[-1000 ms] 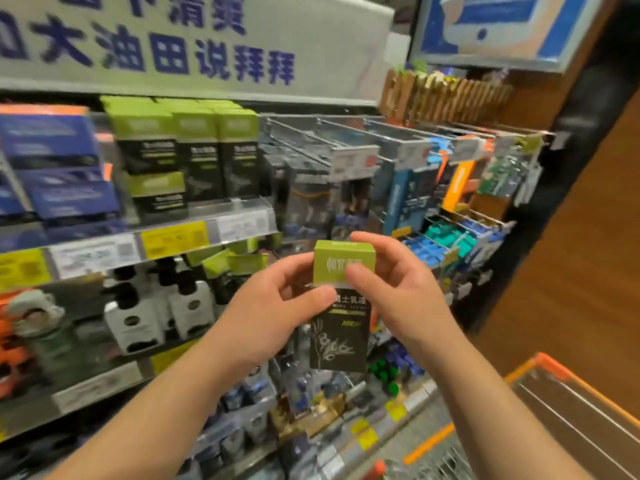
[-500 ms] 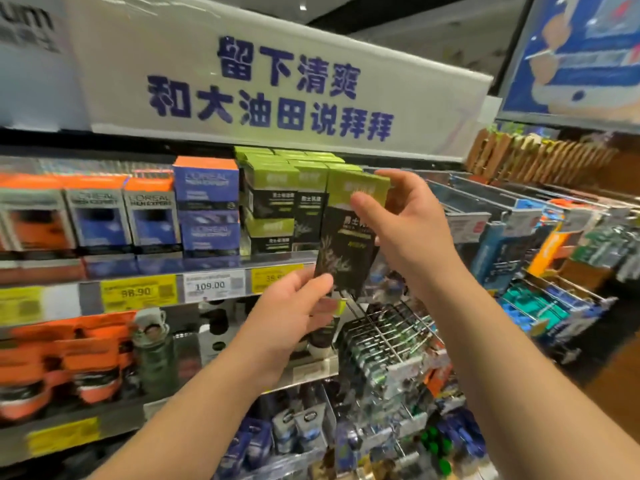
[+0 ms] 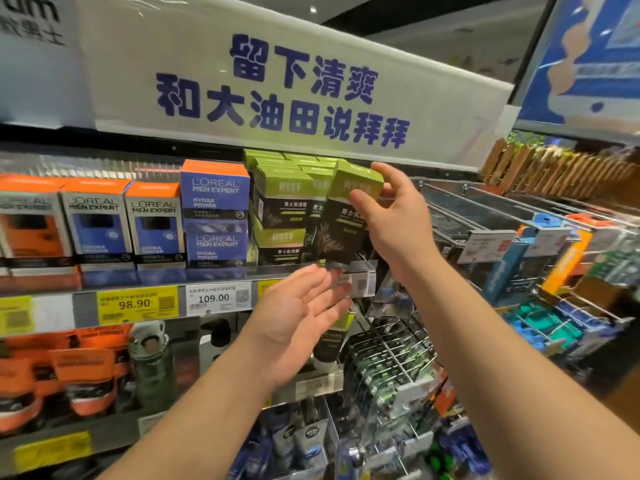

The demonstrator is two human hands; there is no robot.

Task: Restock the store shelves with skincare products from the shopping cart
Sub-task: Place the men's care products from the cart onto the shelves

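On the top shelf (image 3: 221, 277), orange and blue L'Oréal boxes (image 3: 214, 213) stand left of a stack of green-and-black boxes (image 3: 280, 202). Below the shelf edge the left hand (image 3: 298, 317) hangs released, palm up, fingers straight, holding nothing. The right hand (image 3: 398, 216) grips the green-and-black skincare box (image 3: 343, 220) near its top, tilted, just beside the matching stack at the shelf's right end.
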